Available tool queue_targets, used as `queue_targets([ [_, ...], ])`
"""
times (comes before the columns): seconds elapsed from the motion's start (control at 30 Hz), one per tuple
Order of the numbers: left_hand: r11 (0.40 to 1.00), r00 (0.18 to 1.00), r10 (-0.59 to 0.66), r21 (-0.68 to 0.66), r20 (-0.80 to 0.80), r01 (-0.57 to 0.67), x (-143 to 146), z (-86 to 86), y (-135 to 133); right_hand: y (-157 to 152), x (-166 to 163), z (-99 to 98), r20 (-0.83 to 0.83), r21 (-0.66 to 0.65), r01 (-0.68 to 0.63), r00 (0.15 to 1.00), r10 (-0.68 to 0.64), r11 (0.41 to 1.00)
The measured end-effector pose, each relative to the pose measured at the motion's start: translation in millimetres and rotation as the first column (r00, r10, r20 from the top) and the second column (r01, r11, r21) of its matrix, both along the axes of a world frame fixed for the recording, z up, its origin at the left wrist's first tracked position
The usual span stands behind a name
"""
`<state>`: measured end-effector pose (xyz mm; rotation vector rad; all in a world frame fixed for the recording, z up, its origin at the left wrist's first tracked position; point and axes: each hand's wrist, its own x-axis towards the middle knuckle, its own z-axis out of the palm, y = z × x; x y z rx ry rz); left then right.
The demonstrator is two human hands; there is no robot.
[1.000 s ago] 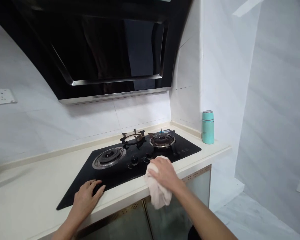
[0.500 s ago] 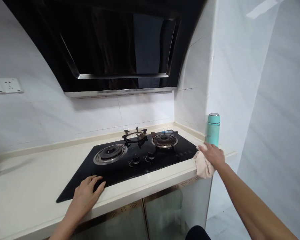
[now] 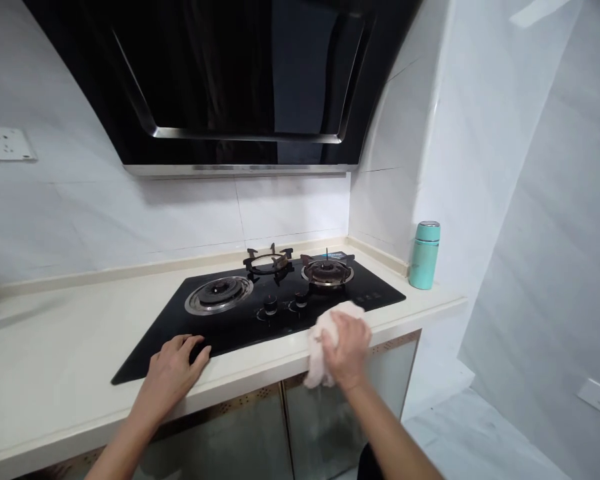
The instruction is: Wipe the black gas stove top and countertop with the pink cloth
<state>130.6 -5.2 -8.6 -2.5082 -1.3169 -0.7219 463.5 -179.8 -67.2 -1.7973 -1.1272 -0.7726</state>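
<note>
Cream bench (image 3: 55, 373) is carrying a black glass gas hob (image 3: 375, 297). A pale cloth (image 3: 317, 363) is hanging bunched over the bench's front edge by the hob's right front corner, and the right hand (image 3: 347, 347) is gripping it tightly. The left hand (image 3: 173, 370) is resting flat on the hob's left front corner, grip wide and holding nothing. Wiping is looking partway done, judging from the streak-free glass. A pan support (image 3: 269, 261) is sitting at the back, between the burners.

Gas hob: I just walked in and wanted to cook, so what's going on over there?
A person is at the black gas hob. Their right hand grips a pale cloth against the counter at the hob's front edge, with part of the cloth hanging over the edge. Their left hand rests flat on the hob's front left corner. A teal flask stands at the counter's right end.
</note>
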Motion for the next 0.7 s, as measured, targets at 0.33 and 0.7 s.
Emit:
queue_targets([
  [0.33, 0.999, 0.997, -0.041, 0.026, 0.062, 0.04, -9, -6.4, 19, 49, -101, -12.9, 0.29, 0.075, -0.525, 0.825, 0.485, 0.848],
  [0.7, 0.998, 0.998, -0.052, -0.023, 0.048, 0.053, -7, -4.6, 23, -35, 136, -27.4, 0.108, 0.013, -0.074, 0.991, 0.073, 0.997],
])
